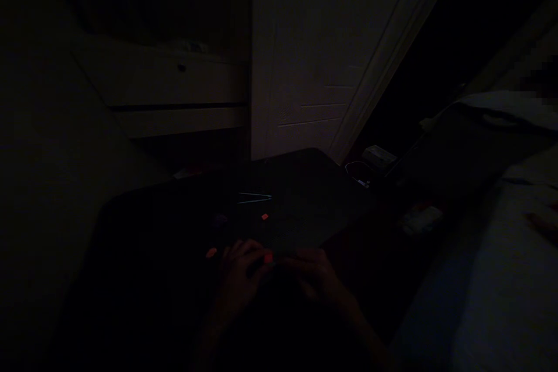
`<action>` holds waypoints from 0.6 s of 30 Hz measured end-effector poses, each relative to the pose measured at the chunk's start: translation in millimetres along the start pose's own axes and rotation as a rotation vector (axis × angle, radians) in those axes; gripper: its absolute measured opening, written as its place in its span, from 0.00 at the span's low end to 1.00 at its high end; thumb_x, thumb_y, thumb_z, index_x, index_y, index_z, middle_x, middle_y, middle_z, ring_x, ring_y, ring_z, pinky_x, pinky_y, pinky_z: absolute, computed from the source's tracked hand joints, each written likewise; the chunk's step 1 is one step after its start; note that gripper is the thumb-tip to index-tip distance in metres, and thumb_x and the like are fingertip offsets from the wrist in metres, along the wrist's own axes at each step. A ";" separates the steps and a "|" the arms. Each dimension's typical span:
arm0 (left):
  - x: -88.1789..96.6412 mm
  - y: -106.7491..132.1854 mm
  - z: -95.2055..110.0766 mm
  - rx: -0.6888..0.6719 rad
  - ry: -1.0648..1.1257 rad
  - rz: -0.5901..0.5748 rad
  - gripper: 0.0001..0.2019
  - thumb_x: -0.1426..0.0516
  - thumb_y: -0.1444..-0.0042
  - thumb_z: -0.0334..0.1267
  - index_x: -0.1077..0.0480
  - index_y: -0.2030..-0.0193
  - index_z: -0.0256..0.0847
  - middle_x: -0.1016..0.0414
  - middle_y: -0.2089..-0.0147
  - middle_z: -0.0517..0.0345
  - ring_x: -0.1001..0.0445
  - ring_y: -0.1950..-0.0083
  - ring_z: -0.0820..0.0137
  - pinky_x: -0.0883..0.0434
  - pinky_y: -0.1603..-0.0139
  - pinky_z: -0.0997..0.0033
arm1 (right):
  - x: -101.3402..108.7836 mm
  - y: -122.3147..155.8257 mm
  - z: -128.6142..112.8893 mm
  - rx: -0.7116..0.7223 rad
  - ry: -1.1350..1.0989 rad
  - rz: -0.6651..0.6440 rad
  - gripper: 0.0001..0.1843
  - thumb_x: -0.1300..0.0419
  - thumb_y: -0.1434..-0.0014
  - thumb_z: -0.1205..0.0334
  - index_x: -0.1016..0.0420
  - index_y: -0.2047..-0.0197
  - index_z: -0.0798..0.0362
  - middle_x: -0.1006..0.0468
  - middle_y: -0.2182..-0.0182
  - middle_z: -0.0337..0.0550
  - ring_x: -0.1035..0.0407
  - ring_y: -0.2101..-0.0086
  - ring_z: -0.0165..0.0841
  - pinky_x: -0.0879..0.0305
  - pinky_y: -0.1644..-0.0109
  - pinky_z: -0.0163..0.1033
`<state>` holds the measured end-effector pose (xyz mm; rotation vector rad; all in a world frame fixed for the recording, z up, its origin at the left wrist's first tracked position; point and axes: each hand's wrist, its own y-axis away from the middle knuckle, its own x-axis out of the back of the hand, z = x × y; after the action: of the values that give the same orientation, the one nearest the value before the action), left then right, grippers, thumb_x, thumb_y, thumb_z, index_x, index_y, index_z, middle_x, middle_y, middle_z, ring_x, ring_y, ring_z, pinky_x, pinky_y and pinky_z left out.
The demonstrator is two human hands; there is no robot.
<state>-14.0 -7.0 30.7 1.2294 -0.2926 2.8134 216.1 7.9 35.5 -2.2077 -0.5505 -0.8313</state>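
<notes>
The scene is very dark. Between the thumb and fingers of my left hand point(242, 267) is a small bright red-orange piece point(268, 258), its exact kind unclear. My right hand point(316, 273) is close beside it on the right, fingers pinched together; whatever they hold is lost in the dark. Beyond my hands, a pair of tweezers point(255, 198) lies on the dark table point(305, 186), its arms spread toward the left. A small orange square piece point(264, 217) rests nearer to me, and a rounded orange piece point(211, 253) lies left of my left hand.
A faint dark lump point(219, 220) sits on the table behind the rounded piece. Past the table stand a drawer unit point(174, 84) and a pale door point(314, 58). To the right are a small box point(379, 156), a white cable point(360, 174) and a pale bed-like surface point(501, 279).
</notes>
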 end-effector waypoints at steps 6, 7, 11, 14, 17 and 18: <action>2.7 -0.2 1.8 -0.015 -0.008 -0.004 0.09 0.36 0.39 0.36 0.16 0.55 0.54 0.16 0.51 0.59 0.22 0.48 0.58 0.30 0.44 0.52 | 2.8 -2.2 6.4 0.103 0.131 -0.008 0.20 0.46 0.30 0.69 0.18 0.42 0.48 0.27 0.73 0.38 0.36 0.74 0.30 0.45 0.71 0.35; 2.6 -0.2 1.6 -0.017 -0.007 0.000 0.08 0.36 0.39 0.37 0.16 0.55 0.54 0.15 0.51 0.59 0.22 0.48 0.58 0.30 0.44 0.52 | 2.8 -2.7 7.9 0.111 0.134 -0.003 0.20 0.45 0.29 0.68 0.18 0.41 0.48 0.26 0.73 0.39 0.35 0.73 0.31 0.44 0.70 0.35; 1.0 0.2 0.3 -0.021 0.004 0.005 0.08 0.36 0.38 0.39 0.16 0.55 0.54 0.16 0.51 0.58 0.23 0.48 0.57 0.31 0.43 0.49 | 1.9 -2.4 11.9 0.125 0.150 0.004 0.21 0.44 0.30 0.68 0.19 0.39 0.47 0.25 0.71 0.39 0.33 0.72 0.31 0.40 0.68 0.35; 0.1 0.4 0.2 -0.009 0.015 -0.003 0.09 0.36 0.39 0.37 0.16 0.54 0.54 0.16 0.51 0.58 0.23 0.47 0.56 0.32 0.42 0.47 | 0.1 0.4 13.2 0.115 0.149 0.001 0.21 0.45 0.29 0.68 0.20 0.38 0.48 0.25 0.70 0.40 0.33 0.72 0.31 0.39 0.68 0.35; 0.3 0.5 1.1 -0.002 0.020 -0.001 0.09 0.36 0.39 0.36 0.16 0.54 0.53 0.16 0.51 0.58 0.23 0.46 0.55 0.33 0.41 0.47 | -3.1 4.0 14.6 0.110 0.143 0.033 0.21 0.45 0.29 0.67 0.19 0.39 0.49 0.26 0.71 0.39 0.34 0.72 0.31 0.40 0.69 0.34; 0.6 0.5 1.5 -0.004 0.022 -0.001 0.09 0.36 0.38 0.37 0.16 0.54 0.53 0.16 0.51 0.58 0.23 0.46 0.55 0.33 0.41 0.47 | -4.5 5.0 15.2 0.107 0.145 0.049 0.21 0.45 0.30 0.67 0.19 0.39 0.49 0.27 0.71 0.39 0.35 0.73 0.31 0.41 0.70 0.34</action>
<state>-13.4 -7.8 32.0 1.1961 -0.2954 2.8220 221.9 15.1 21.7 -2.0373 -0.4584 -0.9062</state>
